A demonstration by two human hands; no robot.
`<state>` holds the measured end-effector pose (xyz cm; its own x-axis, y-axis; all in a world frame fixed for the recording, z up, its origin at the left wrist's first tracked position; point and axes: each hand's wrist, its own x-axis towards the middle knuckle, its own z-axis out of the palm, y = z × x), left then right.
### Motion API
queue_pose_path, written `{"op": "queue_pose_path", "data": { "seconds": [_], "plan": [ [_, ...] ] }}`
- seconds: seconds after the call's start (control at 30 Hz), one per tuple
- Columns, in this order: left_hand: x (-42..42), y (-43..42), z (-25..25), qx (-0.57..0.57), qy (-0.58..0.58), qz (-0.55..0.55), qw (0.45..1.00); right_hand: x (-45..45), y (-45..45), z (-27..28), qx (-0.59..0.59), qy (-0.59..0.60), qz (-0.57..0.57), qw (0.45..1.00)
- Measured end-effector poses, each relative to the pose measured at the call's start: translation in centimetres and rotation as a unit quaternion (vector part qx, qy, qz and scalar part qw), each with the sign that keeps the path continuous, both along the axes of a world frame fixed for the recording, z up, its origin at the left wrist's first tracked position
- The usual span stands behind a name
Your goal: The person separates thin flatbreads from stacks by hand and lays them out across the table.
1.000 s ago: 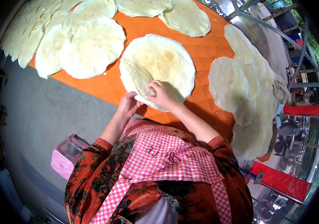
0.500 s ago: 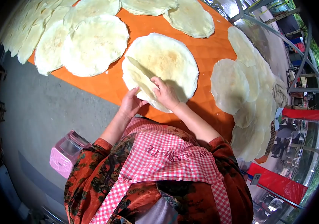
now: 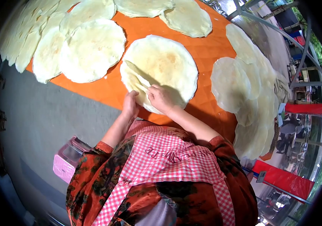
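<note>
A stack of thin round flatbreads [image 3: 168, 56] lies on the orange cloth in front of me. At its near left side the top flatbread [image 3: 135, 79] is lifted and folded over, casting a shadow on the stack. My right hand [image 3: 160, 98] is closed on the raised edge of this flatbread. My left hand [image 3: 131, 104] pinches at the near left rim, thumb and fingers together; how many layers it holds is hidden.
More flatbread stacks [image 3: 93, 49] lie at the left and along the far side of the orange cloth [image 3: 213, 45]. Thin, paler sheets [image 3: 230, 84] overlap at the right. A pink container [image 3: 68, 162] stands on the grey floor at the left. Metal bars [image 3: 277, 28] rise at the right.
My right hand has moved slightly left and closed around the flatbread's raised edge. My left hand's fingers have drawn together at the near rim. The view has shifted a little.
</note>
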<state>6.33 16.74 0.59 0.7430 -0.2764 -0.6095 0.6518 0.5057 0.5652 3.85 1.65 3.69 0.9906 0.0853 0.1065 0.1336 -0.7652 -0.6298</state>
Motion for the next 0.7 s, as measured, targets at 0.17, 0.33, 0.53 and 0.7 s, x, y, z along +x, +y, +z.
{"op": "queue_pose_path", "data": {
  "seconds": [0.17,0.33,0.53,0.7],
  "plan": [
    [-1.0,-0.7,-1.5,0.104,-0.113,-0.020,0.988,1.3,-0.7,-0.1,0.084,0.054,-0.051,0.994],
    [1.4,2.1,-8.2,0.120,-0.052,0.007,0.991,5.1,-13.7,5.1,0.281,-0.020,-0.243,0.928],
    [2.8,4.2,-6.3,0.100,-0.043,-0.012,0.994,-12.1,-27.6,16.5,0.366,-0.195,-0.439,0.797],
    [2.6,6.0,-7.6,-0.005,-0.048,-0.087,0.995,-28.9,-29.6,6.3,0.462,-0.218,-0.599,0.617]
  ]
}}
